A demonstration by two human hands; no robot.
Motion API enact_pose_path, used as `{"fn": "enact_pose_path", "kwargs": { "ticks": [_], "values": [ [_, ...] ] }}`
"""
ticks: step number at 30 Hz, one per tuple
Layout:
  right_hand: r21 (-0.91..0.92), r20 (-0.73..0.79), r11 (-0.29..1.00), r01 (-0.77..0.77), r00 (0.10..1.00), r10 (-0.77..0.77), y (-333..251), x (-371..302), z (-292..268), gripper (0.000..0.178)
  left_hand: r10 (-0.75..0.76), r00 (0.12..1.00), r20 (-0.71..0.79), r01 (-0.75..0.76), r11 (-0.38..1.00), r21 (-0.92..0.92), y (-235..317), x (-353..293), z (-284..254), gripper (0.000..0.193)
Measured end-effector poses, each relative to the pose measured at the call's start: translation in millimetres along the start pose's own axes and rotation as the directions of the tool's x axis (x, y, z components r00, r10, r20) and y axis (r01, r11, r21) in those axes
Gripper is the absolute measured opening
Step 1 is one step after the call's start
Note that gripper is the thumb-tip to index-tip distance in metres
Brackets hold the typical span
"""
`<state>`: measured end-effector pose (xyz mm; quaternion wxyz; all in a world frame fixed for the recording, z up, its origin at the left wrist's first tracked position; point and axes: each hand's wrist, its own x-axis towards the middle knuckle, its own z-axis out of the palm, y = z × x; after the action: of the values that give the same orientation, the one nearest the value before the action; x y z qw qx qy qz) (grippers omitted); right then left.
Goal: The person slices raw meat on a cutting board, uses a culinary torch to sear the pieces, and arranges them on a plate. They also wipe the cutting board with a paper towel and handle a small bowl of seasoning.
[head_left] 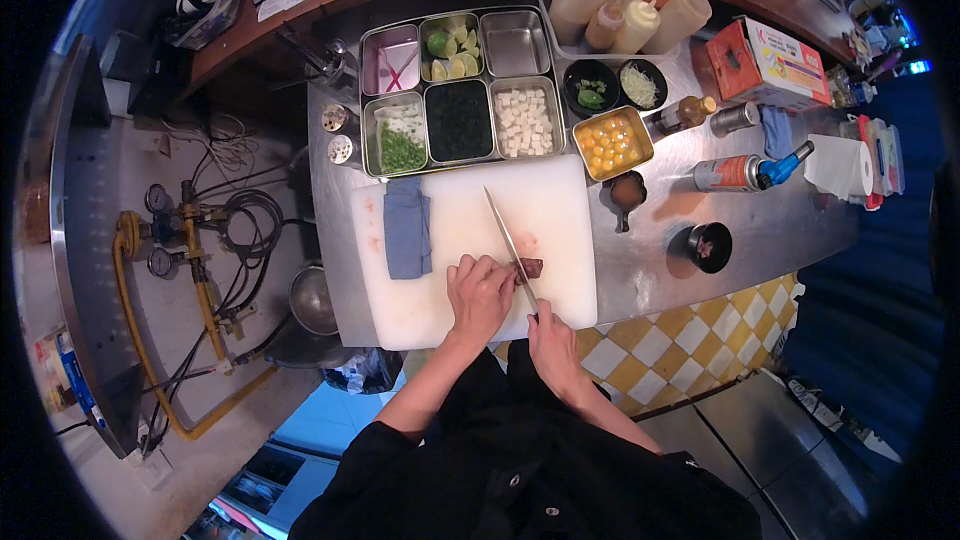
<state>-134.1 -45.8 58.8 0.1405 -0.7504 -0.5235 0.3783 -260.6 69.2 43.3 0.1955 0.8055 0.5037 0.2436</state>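
A small piece of dark red meat (533,267) lies on the white cutting board (470,325), near its front right part. My left hand (480,290) has its fingers curled and pressed on the left end of the meat. Gripped by the handle in my right hand (553,340) is a long kitchen knife (503,227), its tip pointing away to the far left. The blade crosses the meat close to my left fingertips; whether it has cut through cannot be seen. A folded blue cloth (407,230) rests on the board left of my hands.
Behind the board stands a metal tray (430,88) of limes, chopped greens and white cubes. Beside it are a pan of egg yolks (612,143), squeeze bottles (640,25), a blowtorch (750,173) and a small black bowl (709,247). Gas pipes (195,270) run at the left.
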Motion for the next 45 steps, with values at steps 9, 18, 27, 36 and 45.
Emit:
{"fn": "enact_pose_path", "kwargs": {
  "ticks": [9,18,27,36,45],
  "values": [
    [0.107,-0.092,0.994,-0.013,0.996,0.023,3.0,-19.2,-29.7,0.026,-0.034,0.999,-0.038,0.031,0.996,-0.088,-0.1,0.1,-6.3,0.014],
    [0.086,-0.027,0.993,-0.085,0.996,0.088,-3.4,-17.0,-12.3,0.024,0.045,0.998,0.051,-0.041,0.996,-0.074,-1.4,4.7,3.3,0.014],
    [0.094,-0.037,0.994,-0.057,0.997,0.061,-8.4,-1.9,-17.2,0.023,0.104,0.983,0.151,-0.103,0.995,-0.019,-1.1,17.8,2.0,0.014],
    [0.031,0.09,0.984,-0.177,0.981,0.173,9.5,-53.7,-16.8,0.023,0.077,0.99,0.115,-0.091,0.989,0.12,13.7,17.5,3.8,0.011],
    [0.031,0.031,0.994,-0.107,0.994,0.106,6.1,-13.8,-2.7,0.023,0.071,0.982,0.175,-0.088,0.992,0.094,11.8,19.9,0.1,0.008]
  ]
}}
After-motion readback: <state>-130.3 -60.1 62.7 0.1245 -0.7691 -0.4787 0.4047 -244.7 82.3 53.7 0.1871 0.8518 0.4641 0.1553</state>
